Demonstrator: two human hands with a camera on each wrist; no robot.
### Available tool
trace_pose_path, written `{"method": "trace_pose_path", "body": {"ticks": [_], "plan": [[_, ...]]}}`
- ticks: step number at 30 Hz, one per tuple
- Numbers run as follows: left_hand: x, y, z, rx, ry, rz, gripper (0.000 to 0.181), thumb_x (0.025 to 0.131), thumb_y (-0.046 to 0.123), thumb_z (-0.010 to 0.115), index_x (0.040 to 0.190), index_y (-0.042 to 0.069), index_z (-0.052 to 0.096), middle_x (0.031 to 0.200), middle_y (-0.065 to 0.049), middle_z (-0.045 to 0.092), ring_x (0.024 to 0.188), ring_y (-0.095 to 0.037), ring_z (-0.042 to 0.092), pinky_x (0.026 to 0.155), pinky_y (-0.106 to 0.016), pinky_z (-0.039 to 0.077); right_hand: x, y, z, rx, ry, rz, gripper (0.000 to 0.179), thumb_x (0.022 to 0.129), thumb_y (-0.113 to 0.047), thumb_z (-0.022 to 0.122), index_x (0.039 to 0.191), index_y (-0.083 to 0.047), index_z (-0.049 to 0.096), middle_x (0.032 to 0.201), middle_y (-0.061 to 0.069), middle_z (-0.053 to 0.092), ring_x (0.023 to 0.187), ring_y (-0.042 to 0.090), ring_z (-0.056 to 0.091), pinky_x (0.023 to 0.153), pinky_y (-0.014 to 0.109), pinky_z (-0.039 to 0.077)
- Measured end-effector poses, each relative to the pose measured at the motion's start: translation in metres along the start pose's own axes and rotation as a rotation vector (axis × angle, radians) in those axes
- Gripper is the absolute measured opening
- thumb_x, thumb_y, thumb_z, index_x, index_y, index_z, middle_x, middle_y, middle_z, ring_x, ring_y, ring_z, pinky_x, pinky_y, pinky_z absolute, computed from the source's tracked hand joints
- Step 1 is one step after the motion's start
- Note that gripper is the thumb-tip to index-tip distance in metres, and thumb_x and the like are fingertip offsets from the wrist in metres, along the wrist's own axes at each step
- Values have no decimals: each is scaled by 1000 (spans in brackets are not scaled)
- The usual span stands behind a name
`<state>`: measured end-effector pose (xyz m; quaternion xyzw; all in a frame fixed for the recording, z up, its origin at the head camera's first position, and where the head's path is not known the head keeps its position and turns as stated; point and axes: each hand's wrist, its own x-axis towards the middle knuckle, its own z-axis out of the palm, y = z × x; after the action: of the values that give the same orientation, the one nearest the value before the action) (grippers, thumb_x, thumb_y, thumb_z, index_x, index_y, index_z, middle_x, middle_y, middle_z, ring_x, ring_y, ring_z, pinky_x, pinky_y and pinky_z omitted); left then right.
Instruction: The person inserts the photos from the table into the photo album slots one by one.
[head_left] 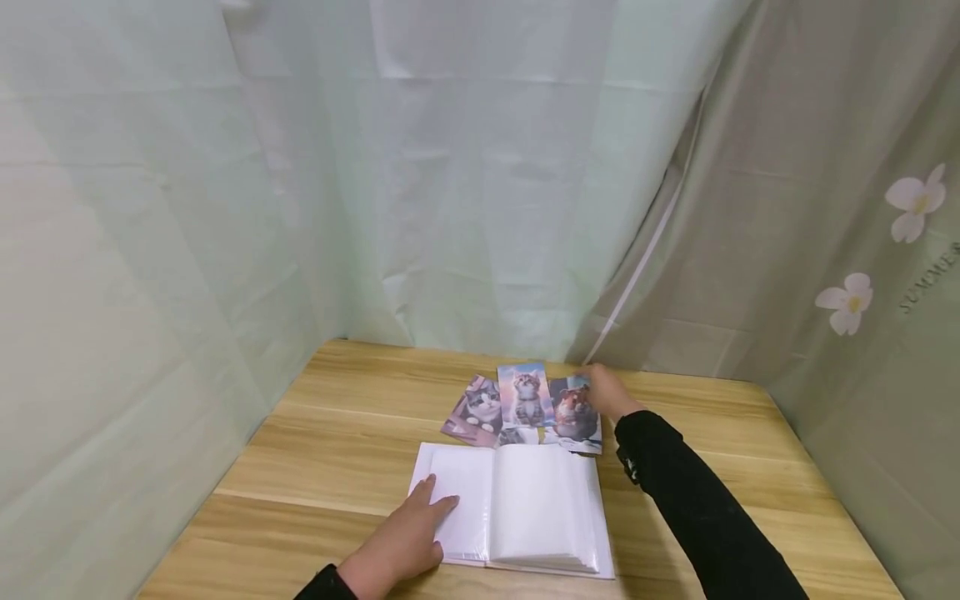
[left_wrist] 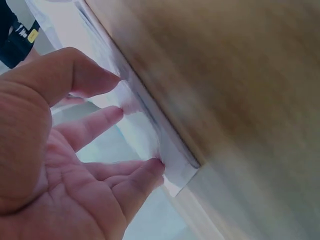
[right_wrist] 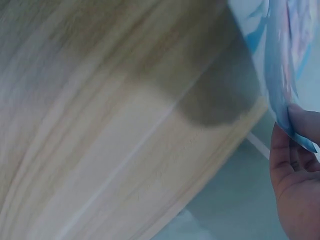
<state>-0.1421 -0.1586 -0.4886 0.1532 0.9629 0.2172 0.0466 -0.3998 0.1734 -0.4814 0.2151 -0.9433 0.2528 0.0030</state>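
A photo album [head_left: 534, 504] with white pages lies spread on the wooden table. My left hand [head_left: 405, 533] rests on its left page, fingers extended; the left wrist view shows the fingertips [left_wrist: 156, 167] along the album's edge. Beyond the album, my right hand [head_left: 609, 392] pinches the upper right corner of a picture card [head_left: 576, 421] showing a brownish animal. In the right wrist view that card [right_wrist: 281, 75] is bent and raised between thumb and fingers. Beside it lie a kitten card [head_left: 527, 398] with a pastel background and a grey-and-white cat card [head_left: 472, 412].
Another card [head_left: 519, 436] is partly covered by the kitten card, close to the album's top edge. Pale curtains [head_left: 480, 183] hang behind the table [head_left: 300, 467] and along both sides. A darker flowered curtain [head_left: 795, 183] hangs at the right.
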Motion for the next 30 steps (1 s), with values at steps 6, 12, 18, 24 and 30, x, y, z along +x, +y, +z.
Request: {"method": "trace_pose_path", "body": {"ticks": [6, 12, 18, 24, 30], "plan": [[1, 0, 1, -18, -30, -23, 61, 72, 2, 70, 133, 2, 62, 145, -41, 37, 136, -54, 38, 105, -61, 40, -3, 1, -12, 80, 36, 66, 39, 85, 15, 62, 124, 9, 64, 127, 29, 61, 117, 43, 58, 82, 43, 50], [1, -3, 0, 9, -40, -23, 63, 71, 2, 70, 134, 1, 61, 144, -41, 39, 135, -54, 38, 106, -61, 40, -7, 0, -28, 128, 57, 51, 35, 91, 7, 65, 126, 6, 64, 130, 29, 60, 123, 45, 54, 88, 48, 52], [0, -2, -1, 39, -65, -23, 64, 73, 4, 69, 136, 0, 59, 146, -39, 38, 137, -53, 36, 106, -61, 40, -4, -9, -54, 180, 122, 61, 34, 94, 4, 63, 127, 6, 63, 126, 28, 61, 107, 39, 60, 80, 43, 53], [1, 0, -1, 66, -74, -12, 64, 73, 3, 67, 136, -2, 58, 146, -37, 40, 137, -53, 37, 106, -59, 40, 1, -38, -66, 362, 151, 112, 39, 96, 0, 63, 135, 0, 60, 105, 22, 60, 79, 24, 52, 61, 28, 46], [1, 3, 0, 117, -73, 21, 62, 75, 2, 65, 136, -6, 56, 145, -34, 43, 136, -51, 40, 109, -57, 38, 14, -78, -44, 569, 186, 165, 42, 95, 0, 64, 137, -3, 59, 106, 19, 58, 79, 21, 55, 61, 26, 47]]}}
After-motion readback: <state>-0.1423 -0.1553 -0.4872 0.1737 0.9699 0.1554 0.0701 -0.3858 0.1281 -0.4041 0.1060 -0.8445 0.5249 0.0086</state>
